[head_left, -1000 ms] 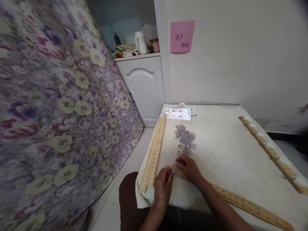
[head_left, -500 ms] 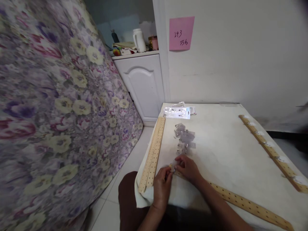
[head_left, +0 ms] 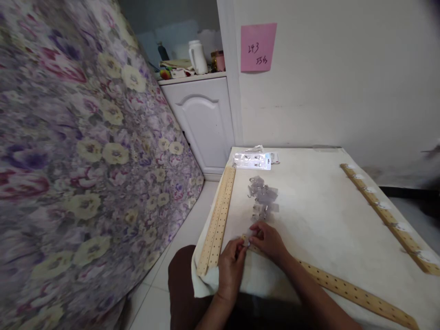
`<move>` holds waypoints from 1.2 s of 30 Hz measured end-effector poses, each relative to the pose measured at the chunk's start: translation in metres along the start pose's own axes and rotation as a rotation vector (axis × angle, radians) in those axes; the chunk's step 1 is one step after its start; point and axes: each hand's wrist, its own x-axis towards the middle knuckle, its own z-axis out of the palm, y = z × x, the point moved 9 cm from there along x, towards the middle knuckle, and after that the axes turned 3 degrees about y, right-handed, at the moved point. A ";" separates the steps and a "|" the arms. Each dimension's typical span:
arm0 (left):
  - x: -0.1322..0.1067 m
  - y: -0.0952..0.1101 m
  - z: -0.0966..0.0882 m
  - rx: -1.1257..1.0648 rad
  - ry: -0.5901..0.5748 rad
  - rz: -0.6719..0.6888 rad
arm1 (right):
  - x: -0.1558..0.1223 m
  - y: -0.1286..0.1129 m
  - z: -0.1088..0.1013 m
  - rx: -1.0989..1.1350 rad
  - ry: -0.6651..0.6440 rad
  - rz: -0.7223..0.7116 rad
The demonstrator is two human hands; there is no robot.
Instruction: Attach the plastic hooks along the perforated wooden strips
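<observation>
A long perforated wooden strip lies slantwise along the table's near edge, its left end between my hands. My left hand is closed, thumb and fingers pinching that end. My right hand is also closed, its fingertips pressed on a small clear adhesive hook at the same end. The fingers partly cover the hook, so its exact seating is hidden. Just beyond my right hand lies a loose pile of clear adhesive hooks with metal hook parts.
Two more perforated strips lie side by side along the table's left edge. Along the right edge, another strip carries several hooks with white round parts. A clear hook package rests at the back left. A pink note hangs on the wall.
Almost nothing differs. Both hands stay at the strip's left end, with only a slight shift of the fingertips and of the camera view.
</observation>
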 end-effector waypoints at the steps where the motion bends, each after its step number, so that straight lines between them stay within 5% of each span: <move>1: 0.000 0.000 0.000 0.004 0.002 0.006 | 0.000 0.000 0.000 -0.001 0.002 0.000; 36: 0.001 0.002 0.001 0.079 0.013 0.039 | -0.003 -0.002 -0.002 -0.011 0.037 -0.020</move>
